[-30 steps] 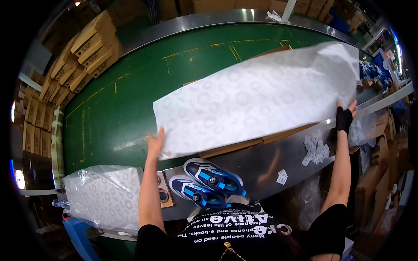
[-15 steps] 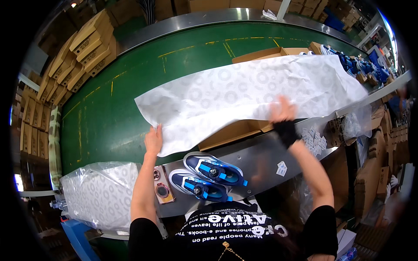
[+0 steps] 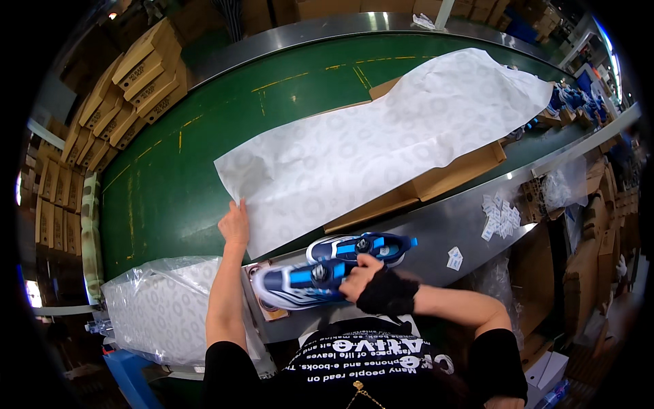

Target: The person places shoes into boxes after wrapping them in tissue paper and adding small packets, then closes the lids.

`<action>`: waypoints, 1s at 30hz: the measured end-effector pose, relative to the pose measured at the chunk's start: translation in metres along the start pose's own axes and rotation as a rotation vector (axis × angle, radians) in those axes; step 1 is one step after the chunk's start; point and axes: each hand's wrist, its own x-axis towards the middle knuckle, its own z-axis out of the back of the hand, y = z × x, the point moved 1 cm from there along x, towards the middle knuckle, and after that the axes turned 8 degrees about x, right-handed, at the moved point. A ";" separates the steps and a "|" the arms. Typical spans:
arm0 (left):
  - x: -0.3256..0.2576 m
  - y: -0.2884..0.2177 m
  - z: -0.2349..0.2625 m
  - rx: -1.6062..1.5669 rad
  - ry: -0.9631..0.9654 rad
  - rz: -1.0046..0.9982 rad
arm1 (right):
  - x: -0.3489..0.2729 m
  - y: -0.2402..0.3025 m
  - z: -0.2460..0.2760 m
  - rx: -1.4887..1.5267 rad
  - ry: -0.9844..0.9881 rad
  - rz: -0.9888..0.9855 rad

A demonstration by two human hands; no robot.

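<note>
A long sheet of white patterned tissue paper (image 3: 340,163) lies across an open cardboard box (image 3: 463,170), covering most of it. My left hand (image 3: 234,225) pinches the paper's left edge. Below the sheet is a pair of navy, white and light-blue sneakers with round dials. My right hand (image 3: 361,278), in a black fingerless wrist covering, has closed round the collar of the nearer sneaker (image 3: 289,283). The farther sneaker (image 3: 334,249) rests beside it on the metal ledge, partly hidden. Beneath the gripped sneaker, a phone (image 3: 274,313) shows only in part.
A green conveyor belt (image 3: 170,204) runs behind the metal ledge (image 3: 422,238). Cardboard boxes (image 3: 139,82) are stacked far left. Plastic-wrapped patterned paper (image 3: 163,293) lies near left. Small white packets (image 3: 501,217) are scattered at right, and more blue sneakers (image 3: 579,102) stand far right.
My right hand has left the paper and come down to the nearer sneaker, which has shifted left over the phone. The paper's right part has swung away from me, uncovering more box.
</note>
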 end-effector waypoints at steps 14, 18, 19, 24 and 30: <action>0.059 -0.029 0.134 -1.556 0.619 0.225 | 0.086 -0.176 -0.024 0.518 -0.350 -0.770; 0.050 -0.092 0.118 -1.617 0.798 -0.148 | 0.095 -0.151 -0.022 0.885 -0.012 -0.593; 0.049 -0.112 0.118 -1.708 0.866 -0.111 | 0.081 -0.173 -0.042 0.701 -0.150 -0.482; 0.029 -0.144 0.052 -0.702 -0.210 -0.401 | 0.027 -0.169 0.048 0.008 -0.440 -0.564; 0.011 -0.177 0.030 0.010 0.323 -0.746 | -0.033 -0.139 0.080 -0.272 -0.387 -0.599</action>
